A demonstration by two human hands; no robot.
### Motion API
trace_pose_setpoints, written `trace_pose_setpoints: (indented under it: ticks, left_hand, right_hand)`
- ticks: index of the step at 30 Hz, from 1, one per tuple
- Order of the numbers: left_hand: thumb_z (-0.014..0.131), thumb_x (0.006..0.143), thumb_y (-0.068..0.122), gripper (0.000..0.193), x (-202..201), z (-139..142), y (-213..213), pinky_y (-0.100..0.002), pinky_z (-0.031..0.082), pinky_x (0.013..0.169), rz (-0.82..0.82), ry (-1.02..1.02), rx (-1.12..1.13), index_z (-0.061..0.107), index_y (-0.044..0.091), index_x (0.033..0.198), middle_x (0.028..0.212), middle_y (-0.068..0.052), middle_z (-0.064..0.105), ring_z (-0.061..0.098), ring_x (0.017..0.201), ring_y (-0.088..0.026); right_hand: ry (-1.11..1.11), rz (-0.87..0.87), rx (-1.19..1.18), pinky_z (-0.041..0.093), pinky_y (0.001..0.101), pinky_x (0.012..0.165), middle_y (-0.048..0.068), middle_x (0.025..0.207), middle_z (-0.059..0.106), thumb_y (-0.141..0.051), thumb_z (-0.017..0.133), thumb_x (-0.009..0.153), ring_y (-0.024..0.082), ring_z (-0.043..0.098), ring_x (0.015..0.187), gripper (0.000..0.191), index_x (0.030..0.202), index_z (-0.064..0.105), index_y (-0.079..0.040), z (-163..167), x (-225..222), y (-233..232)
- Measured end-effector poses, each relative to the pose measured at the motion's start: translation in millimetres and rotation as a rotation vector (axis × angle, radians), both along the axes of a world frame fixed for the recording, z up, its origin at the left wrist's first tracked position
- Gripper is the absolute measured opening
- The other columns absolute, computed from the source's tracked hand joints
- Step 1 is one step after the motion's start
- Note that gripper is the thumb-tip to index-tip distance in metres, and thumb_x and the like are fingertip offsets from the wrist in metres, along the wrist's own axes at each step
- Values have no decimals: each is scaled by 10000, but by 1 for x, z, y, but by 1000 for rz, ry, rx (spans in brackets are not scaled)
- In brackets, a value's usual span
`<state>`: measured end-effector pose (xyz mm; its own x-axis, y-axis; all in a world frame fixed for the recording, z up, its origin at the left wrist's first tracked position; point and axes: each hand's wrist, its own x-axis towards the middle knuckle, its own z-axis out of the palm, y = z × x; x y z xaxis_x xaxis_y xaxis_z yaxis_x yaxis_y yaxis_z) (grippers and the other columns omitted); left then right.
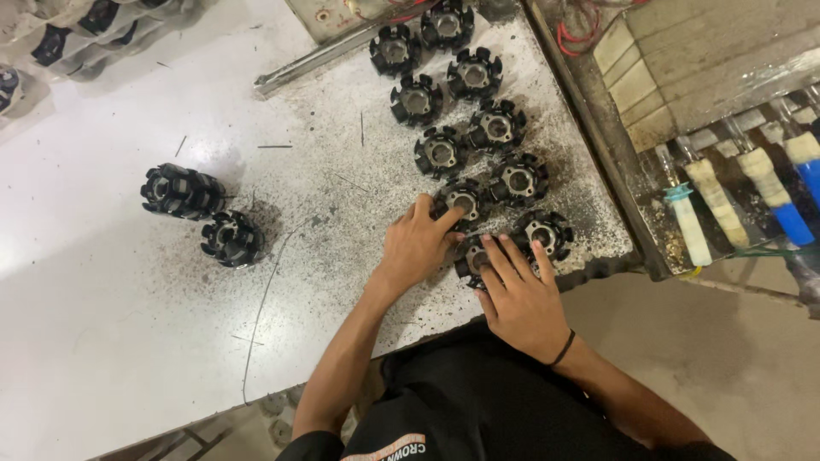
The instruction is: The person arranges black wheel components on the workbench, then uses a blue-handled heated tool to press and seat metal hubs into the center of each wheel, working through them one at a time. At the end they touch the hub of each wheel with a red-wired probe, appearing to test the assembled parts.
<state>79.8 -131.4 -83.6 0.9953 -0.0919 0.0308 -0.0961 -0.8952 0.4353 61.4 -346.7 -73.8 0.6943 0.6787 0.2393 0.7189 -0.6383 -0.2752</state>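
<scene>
Pressing L hand [416,248] fingertips on stator core [462,202] at 12 o'clock; R hand [521,294], fingers spread flat, covers near core [472,259] to steady it. Cores sit paired in rows, worktable [128,324] R edge.

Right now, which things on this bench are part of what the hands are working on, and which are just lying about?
In hand:
- left hand on a black toothed ring
- right hand on the nearest ring
- the double row of like rings

Lying about:
- two stacked ring piles at the left
- metal bar
- taped tool handles off the white table
</scene>
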Motion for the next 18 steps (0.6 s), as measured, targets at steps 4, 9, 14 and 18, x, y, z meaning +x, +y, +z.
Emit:
trace_pose_setpoints:
  ticks: [4,9,14,18]
  left_hand:
    - [670,950,348,538,-15,1,16,-511,580,741,2,29,-130,508,243,1452,1244,-193,542,661,1002,-411]
    - [672,964,416,672,-59,4,85,-561,477,1022,247,-83,102,474,118,1532,1407,-208,555,591,1223,-380]
    - [736,897,462,661,-119,3,157,-630,423,1014,786,-157,629,573,48,1386,1410,-261,543,415,1333,-429]
    - [758,976,323,566,-140,-18,172,-556,493,1060,765,-250,462,569,12,1408,1494,-278,499,418,1427,-484]
  right_hand:
    - [-7,-32,19,191,550,1211,136,1492,540,-341,682,887,286,472,1409,417,1200,684,-64,-4,-4,1]
    - [-84,-48,240,161,528,1235,151,1511,539,-467,713,931,283,477,1418,543,1292,682,-63,-24,-9,-7]
    - [-242,-15,229,109,541,1236,163,1477,565,-487,719,944,302,491,1409,534,1279,689,-72,-46,1,-8]
    - [-302,-11,189,77,550,1214,171,1465,569,-554,651,956,319,495,1400,597,1305,685,-70,-53,9,-6]
